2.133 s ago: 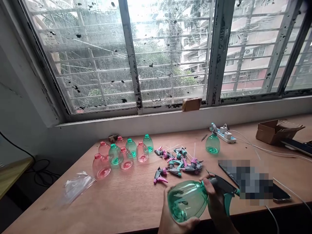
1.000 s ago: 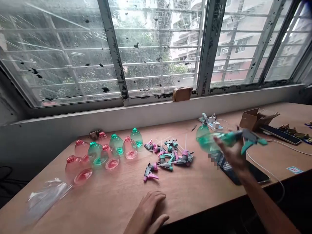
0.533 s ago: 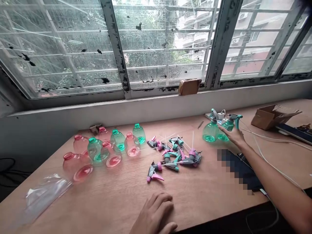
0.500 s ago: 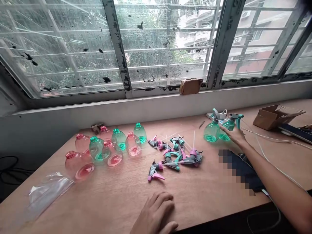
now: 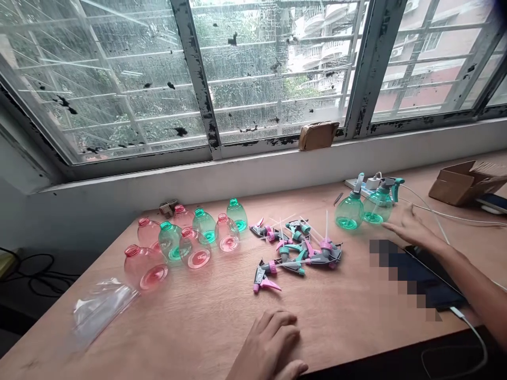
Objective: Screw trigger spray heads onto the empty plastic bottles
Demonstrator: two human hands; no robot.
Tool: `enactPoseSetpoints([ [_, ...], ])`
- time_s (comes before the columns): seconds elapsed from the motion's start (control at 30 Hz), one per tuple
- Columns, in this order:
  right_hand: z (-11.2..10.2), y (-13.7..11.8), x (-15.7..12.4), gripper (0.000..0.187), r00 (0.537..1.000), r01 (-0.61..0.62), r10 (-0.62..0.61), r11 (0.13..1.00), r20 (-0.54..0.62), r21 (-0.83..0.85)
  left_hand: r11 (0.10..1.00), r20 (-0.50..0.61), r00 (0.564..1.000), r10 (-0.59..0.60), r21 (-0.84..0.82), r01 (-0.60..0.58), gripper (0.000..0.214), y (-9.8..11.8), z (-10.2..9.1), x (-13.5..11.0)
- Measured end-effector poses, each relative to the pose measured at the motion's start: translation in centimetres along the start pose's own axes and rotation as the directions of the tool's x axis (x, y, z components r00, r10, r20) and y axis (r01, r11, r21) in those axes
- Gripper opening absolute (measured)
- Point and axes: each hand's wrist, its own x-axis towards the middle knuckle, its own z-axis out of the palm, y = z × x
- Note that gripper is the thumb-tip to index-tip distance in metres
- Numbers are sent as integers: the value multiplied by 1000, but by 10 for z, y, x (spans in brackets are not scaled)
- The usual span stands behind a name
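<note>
Nearest you, your left hand (image 5: pixel 273 345) rests palm down on the wooden table (image 5: pixel 190 327), fingers loosely bent, holding nothing. To your right, a white cable (image 5: pixel 471 322) hangs in a loop at the table's edge, its plug at a dark flat device (image 5: pixel 433 282), partly blurred out; your right forearm reaches across beside it. Off to your left lies a crumpled clear plastic bag (image 5: pixel 103 311).

Straight beyond your left hand, a tangle of loose spray heads (image 5: pixel 295 253) takes up the middle, thin tubes poking up and sideways, standing between you and the wall there. Left of it, pink bottles (image 5: pixel 195 250) and three headless green bottles (image 5: pixel 205 227) crowd close together.

Your right hand (image 5: pixel 410 229) is spread and empty, near the green spray bottle (image 5: pixel 378 205), which stands upright with its head fitted. Another fitted bottle (image 5: pixel 349 211) stands just left of it. Right behind them sit a white power strip (image 5: pixel 354 186) and its cord; an open cardboard box (image 5: pixel 457 184) is farther right. A brown block (image 5: pixel 319 136) sits on the windowsill.
</note>
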Motion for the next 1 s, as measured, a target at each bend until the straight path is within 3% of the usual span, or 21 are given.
enactPoseSetpoints([
  [0.1, -10, -7, -26, 109, 992, -95, 89, 994, 90, 61, 999, -43, 998, 34, 14, -34, 42, -10, 7, 0],
  [0.2, -18, -47, -72, 96, 996, -87, 91, 987, -17, 136, 992, -107, 988, 116, 53, -111, 35, -25, 17, -2],
  [0.23, -20, -67, -90, 87, 998, -2, 13, 985, -66, 174, 988, -121, 982, 142, 70, -134, 32, -30, 21, -2],
  [0.3, -22, -108, -123, 67, 954, 273, -220, 918, -204, 288, 983, -136, 976, 167, 97, -155, 28, -39, 28, -3],
  [0.33, -21, -126, -137, 60, 934, 339, -279, 889, -223, 307, 982, -147, 974, 172, 103, -158, 26, -42, 31, -3],
  [0.43, -11, -153, -164, 55, 886, 457, -458, 835, -73, 306, 981, -173, 968, 180, 97, -165, 23, -47, 35, -3],
  [0.53, 7, -143, -173, 56, 776, 582, -618, 779, 128, 234, 983, -138, 974, 182, 59, -176, 28, -44, 31, -3],
  [0.6, 17, -131, -175, 53, 744, 618, -645, 764, 176, 187, 986, -104, 981, 165, 18, -164, 35, -39, 26, -3],
  [0.7, 24, -120, -177, 47, 753, 622, -636, 772, 171, 134, 991, -94, 990, 106, -68, -113, 49, -34, 23, -6],
  [0.83, 20, -121, -179, 37, 794, 572, -592, 804, 139, 162, 966, -205, 977, -55, -257, 0, 74, -32, 27, -14],
  [1.0, 8, -123, -177, 37, 827, 498, -538, 836, 165, 229, 877, -357, 912, -201, -480, 6, 56, -23, 15, -22],
])
